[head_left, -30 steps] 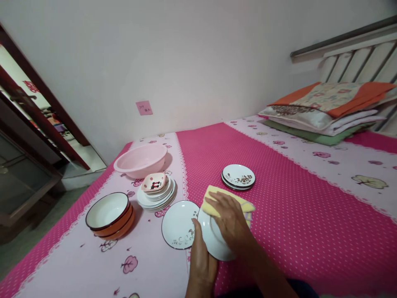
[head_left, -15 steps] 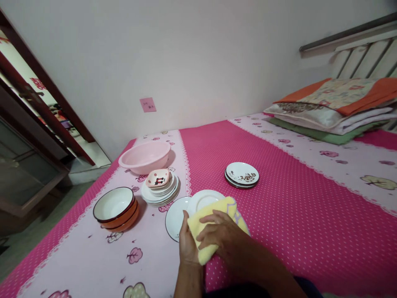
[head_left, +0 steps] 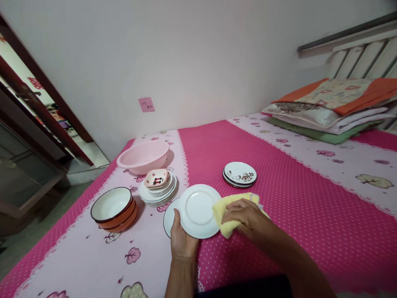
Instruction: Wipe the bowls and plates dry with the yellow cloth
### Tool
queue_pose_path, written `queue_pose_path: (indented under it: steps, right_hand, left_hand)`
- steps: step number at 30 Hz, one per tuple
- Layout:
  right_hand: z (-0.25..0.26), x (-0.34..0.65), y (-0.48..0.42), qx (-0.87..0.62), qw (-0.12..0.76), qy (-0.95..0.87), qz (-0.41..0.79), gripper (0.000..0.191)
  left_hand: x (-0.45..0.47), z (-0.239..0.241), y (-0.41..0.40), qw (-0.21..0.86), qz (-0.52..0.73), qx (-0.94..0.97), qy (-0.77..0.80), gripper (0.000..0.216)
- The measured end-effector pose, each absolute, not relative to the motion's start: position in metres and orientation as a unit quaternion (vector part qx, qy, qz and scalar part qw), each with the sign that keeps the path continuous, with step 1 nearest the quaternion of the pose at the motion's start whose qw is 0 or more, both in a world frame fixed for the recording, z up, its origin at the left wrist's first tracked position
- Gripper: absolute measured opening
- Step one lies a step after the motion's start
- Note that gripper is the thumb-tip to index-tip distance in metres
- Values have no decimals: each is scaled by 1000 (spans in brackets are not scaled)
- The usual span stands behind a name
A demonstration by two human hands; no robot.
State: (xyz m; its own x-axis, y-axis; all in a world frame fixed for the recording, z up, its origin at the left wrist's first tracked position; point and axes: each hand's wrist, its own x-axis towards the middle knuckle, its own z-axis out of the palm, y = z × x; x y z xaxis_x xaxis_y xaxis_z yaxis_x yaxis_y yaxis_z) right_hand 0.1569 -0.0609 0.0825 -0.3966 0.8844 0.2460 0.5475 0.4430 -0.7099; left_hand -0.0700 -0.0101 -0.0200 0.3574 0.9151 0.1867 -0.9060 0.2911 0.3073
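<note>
A round white plate (head_left: 200, 210) is held up by my left hand (head_left: 182, 242), thumb over its near left rim and fingers hidden beneath. My right hand (head_left: 243, 215) grips a folded yellow cloth (head_left: 231, 207) at the plate's right edge. Partly covered by the held plate, another white plate with a dark rim (head_left: 169, 217) lies on the bed cover. Just beyond the cloth sits a small stack of dark-rimmed plates (head_left: 240, 171), the top one with a brown pattern.
Orange bowls with white insides (head_left: 113, 207) are stacked at the left. Nearby stand a pile of white plates (head_left: 159, 196) topped by a small pink dish (head_left: 156, 179), and a pink basin (head_left: 144, 156). Folded bedding (head_left: 331, 107) lies far right. A wall (head_left: 211, 62) rises behind.
My right hand and the cloth have slid right, from across the plate to its right edge, uncovering the plate's face. My left hand has shifted slightly left, still holding the plate.
</note>
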Motion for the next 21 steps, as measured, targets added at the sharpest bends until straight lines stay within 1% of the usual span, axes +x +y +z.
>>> queue_pose_path:
  steps: [3,6,9,12,15,18,21]
  right_hand:
    - [78,162,-53,-473,374,-750,272,29]
    - [71,165,-47,-542,472,-646,257,31]
    - [69,167,-47,-604,545,-547,199,33]
    - [75,165,-51,-598,591,-526,127,31]
    - [77,157,-52,-556,595,-574,80,29]
    - [70,141,-49,-526,549,-646,65,27]
    - [61,119,-47,-517,494,-698,44,30]
  left_hand:
    - [-66,-15,-13,809,555,195,-5,62]
    - [-59,-12,-20,816,544,193,4,61]
    - [-51,-11,-26,826,534,175,42,59]
    - [-45,-12,-29,822,542,150,87,56]
    - [-40,-12,-30,813,554,137,112,59]
    - [-35,-11,-32,811,556,138,114,62]
    - [-29,-7,-36,813,552,142,114,62]
